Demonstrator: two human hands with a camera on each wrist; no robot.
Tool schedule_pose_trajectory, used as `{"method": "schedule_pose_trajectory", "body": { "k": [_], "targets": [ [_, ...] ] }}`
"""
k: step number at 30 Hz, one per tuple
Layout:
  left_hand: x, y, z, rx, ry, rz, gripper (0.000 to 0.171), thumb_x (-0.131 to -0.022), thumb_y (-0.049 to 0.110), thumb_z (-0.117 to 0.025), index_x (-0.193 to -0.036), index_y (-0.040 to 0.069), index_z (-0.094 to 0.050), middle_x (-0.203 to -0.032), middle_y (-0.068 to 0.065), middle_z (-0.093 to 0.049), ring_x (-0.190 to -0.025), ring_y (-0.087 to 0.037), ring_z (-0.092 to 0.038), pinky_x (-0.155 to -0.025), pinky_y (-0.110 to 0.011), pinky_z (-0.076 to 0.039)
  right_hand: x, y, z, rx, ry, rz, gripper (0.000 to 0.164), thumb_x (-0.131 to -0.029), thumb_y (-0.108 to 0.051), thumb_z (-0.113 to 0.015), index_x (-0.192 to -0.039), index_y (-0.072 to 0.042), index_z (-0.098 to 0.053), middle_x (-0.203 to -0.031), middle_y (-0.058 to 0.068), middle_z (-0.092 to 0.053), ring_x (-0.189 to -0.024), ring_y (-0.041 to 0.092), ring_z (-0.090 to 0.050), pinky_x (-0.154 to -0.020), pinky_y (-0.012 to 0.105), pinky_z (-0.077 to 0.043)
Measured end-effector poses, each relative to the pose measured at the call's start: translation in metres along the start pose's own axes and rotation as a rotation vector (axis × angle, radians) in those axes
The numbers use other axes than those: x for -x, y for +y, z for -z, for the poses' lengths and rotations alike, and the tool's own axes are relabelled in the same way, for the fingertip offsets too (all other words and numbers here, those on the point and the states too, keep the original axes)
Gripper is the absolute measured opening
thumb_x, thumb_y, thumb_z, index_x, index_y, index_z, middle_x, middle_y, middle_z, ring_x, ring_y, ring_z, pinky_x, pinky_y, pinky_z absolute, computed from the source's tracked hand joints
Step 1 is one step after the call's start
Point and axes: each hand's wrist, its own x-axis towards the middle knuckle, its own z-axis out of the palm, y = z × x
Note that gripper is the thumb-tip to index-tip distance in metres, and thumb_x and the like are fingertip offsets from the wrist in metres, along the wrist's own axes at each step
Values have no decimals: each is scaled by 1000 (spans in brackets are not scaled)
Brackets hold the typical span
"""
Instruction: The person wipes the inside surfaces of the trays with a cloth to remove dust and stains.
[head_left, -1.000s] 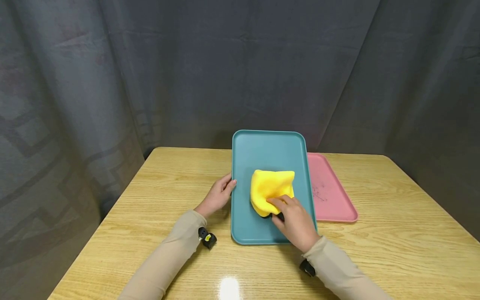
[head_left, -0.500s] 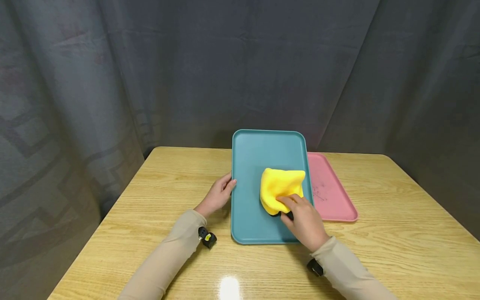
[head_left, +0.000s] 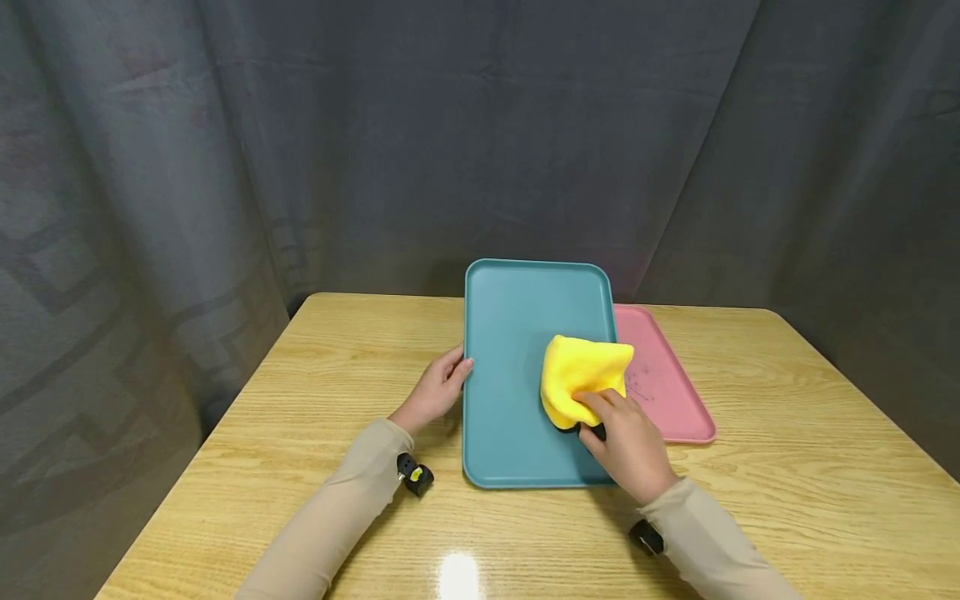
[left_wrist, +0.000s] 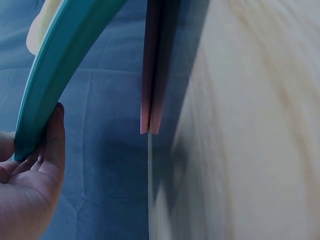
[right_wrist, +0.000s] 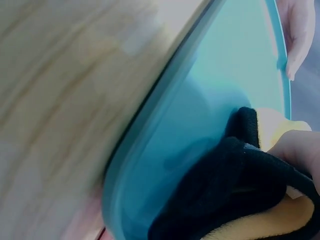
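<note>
My left hand (head_left: 433, 390) grips the left rim of a teal tray (head_left: 536, 300), thumb on the upper side and fingers underneath. In the left wrist view that edge of the teal tray (left_wrist: 60, 60) is raised off the table. A yellow cloth (head_left: 581, 371) with a black side lies bunched against the right part of the tray's face. My right hand (head_left: 628, 442) holds the cloth, fingertips sunk into its folds. In the right wrist view the black side of the cloth (right_wrist: 200, 185) faces the camera, by the tray's rim.
A pink tray (head_left: 671, 400) with a dark branch pattern lies on the wooden table (head_left: 795, 433), partly hidden behind the teal tray. Grey curtains (head_left: 450, 150) hang behind the table. Black wrist cameras (head_left: 416, 475) sit on both sleeves.
My right hand has slid the yellow cloth rightward across the teal tray, from near its middle to its right rim. My left hand and the tray hold still.
</note>
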Motion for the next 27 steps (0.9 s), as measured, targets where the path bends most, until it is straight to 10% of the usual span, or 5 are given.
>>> {"method": "schedule_pose_trajectory", "body": {
  "k": [27],
  "targets": [
    [0,-1,0,21,-3,6,46,-102,15,-36,-146,5,-29,-143,-19,-43,-125,-32,-50,-102,-44,-46,2,-2,-1,5,2,18,38,-71,-5,-75,-108,-7,-66,-98,10,-65,-85,27,-58,-72,42,-53]
  ]
}}
